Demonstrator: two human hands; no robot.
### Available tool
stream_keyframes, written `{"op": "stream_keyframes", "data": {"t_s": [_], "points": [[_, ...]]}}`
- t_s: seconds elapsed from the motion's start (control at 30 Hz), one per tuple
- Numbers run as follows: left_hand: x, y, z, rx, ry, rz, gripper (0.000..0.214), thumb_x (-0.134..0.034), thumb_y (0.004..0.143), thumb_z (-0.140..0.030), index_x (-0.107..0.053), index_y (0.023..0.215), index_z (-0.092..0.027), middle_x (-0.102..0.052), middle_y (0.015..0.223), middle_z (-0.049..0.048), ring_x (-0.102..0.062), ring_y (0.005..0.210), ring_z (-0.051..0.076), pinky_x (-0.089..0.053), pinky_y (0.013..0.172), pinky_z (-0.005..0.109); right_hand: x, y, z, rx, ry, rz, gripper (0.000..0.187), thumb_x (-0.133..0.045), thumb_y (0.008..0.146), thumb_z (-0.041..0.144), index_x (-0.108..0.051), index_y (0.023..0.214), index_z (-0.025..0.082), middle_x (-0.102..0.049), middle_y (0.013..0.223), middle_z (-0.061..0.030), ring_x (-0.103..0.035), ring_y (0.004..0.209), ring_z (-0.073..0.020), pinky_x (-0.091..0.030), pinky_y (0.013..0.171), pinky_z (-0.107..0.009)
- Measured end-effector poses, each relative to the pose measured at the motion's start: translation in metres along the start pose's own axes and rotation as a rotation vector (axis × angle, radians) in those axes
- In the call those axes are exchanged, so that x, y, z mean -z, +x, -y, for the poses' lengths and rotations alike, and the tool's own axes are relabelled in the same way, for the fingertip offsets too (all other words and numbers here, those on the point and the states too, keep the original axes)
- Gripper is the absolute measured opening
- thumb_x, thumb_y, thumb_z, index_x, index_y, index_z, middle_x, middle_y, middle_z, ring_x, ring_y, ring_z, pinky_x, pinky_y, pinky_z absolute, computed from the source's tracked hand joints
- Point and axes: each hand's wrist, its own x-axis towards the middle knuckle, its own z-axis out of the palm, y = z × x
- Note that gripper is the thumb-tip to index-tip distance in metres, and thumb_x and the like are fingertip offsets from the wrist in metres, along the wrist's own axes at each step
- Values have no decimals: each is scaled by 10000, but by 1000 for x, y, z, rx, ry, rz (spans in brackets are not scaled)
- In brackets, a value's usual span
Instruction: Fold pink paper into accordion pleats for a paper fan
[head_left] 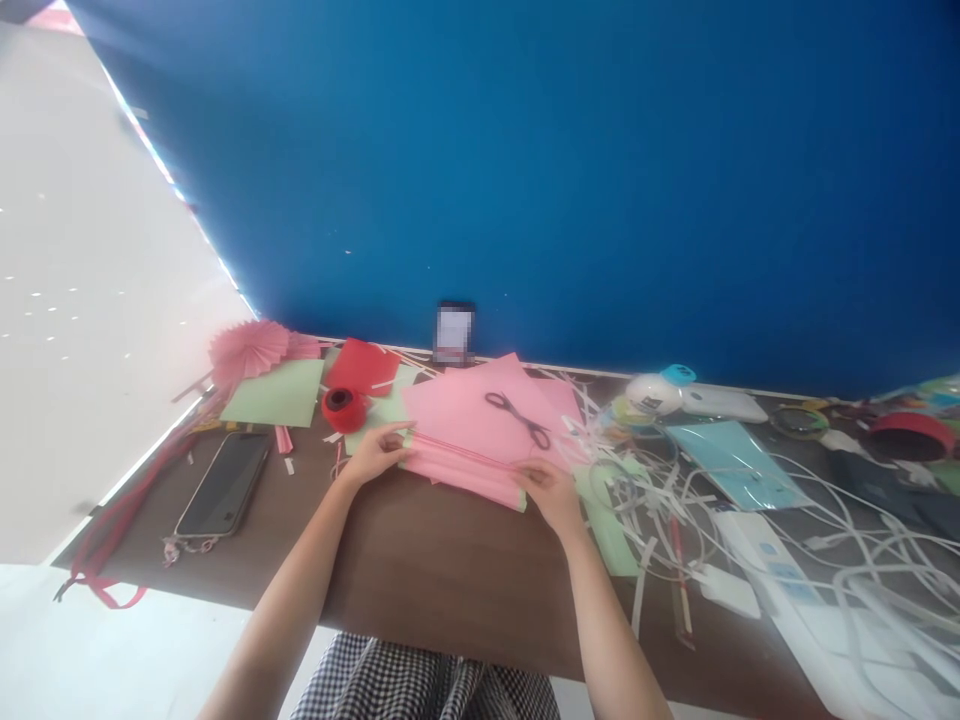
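Observation:
A pink paper sheet (472, 425) lies on the brown table (435, 570), its near edge folded into narrow pleats. My left hand (379, 452) pinches the left end of the pleated edge. At the right end of that same fold, my right hand (551, 490) presses down with fingers closed on the paper. Black scissors (519, 415) rest on top of the pink sheet, just beyond my right hand.
A phone (225, 484) lies at the left, near a red tape roll (343, 408), green paper (276, 392) and a pink paper fan (249, 348). White paper strips and cables (750, 500) clutter the right side. A blue wall (525, 180) rises behind.

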Motion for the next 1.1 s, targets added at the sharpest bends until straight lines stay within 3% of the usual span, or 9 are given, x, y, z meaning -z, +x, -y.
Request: {"op": "stream_keyframes", "data": {"t_s": [0.13,0.37,0.7,0.9,1.1], "points": [[3,-1,-3,52,70,15,422,-666,647,-363,-588,1000,-145,-540,564,-26,-497,529,104,-401,520,215,2,-1,4,-26,-2,-3,244,-705,609,350,-645,763,171,-672,808,-55,-627,778,-192,-505,747,-335],[4,0,-3,135,170,27,375,-650,640,-415,-620,894,-141,-639,621,12,-590,594,154,-450,569,245,3,-2,11,1,-27,-34,260,-711,592,380,-668,741,171,-677,839,-67,-626,800,-206,-507,777,-365],[7,-2,-5,156,209,-88,312,-665,640,-381,-655,845,-145,-692,709,50,-638,701,196,-479,629,261,1,-1,21,-59,-66,-113,227,-712,581,353,-688,710,167,-696,746,-57,-646,739,-222,-526,739,-368],[5,0,-1,114,96,-63,357,-659,643,-401,-641,875,-130,-681,718,53,-632,676,180,-488,612,253,0,-4,22,-7,5,-95,260,-694,615,342,-675,808,169,-685,887,-74,-630,861,-225,-514,793,-368],[5,1,-3,128,161,-92,369,-671,622,-417,-662,870,-143,-693,743,54,-638,717,202,-498,643,277,-1,-4,16,16,26,-109,289,-702,605,360,-672,822,171,-671,922,-82,-623,884,-226,-508,819,-390]]}}
